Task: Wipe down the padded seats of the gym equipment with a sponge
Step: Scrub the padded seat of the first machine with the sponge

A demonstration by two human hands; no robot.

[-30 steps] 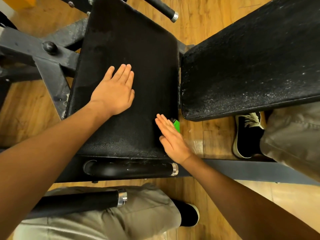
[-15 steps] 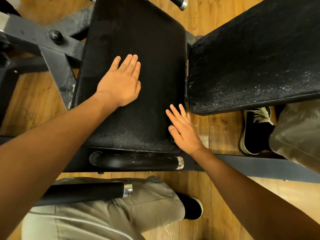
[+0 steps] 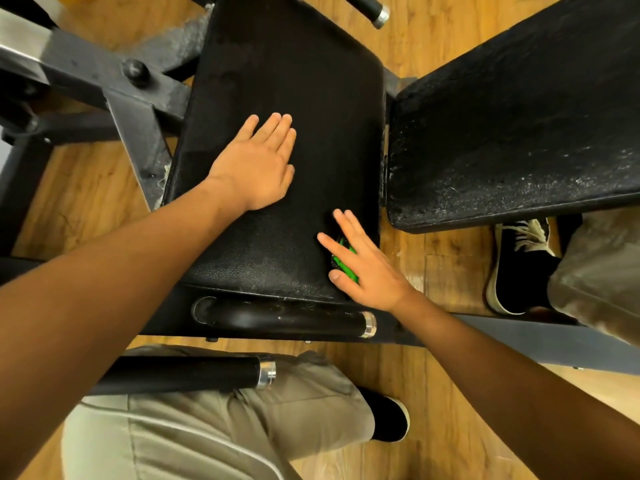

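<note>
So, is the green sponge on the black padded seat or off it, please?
On it: the right hand presses the green sponge flat against the black padded seat.

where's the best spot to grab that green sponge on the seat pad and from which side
Probably pinch the green sponge across its long edges, coming from above: it lies flat on the seat pad near its right edge, under the straight fingers of the right hand, so only its sides are free.

Wood floor (image 3: 79, 202) w/ black shoe (image 3: 388, 419) btm, laced shoe (image 3: 519, 271) rt, khaki trousers (image 3: 277, 417)
</note>
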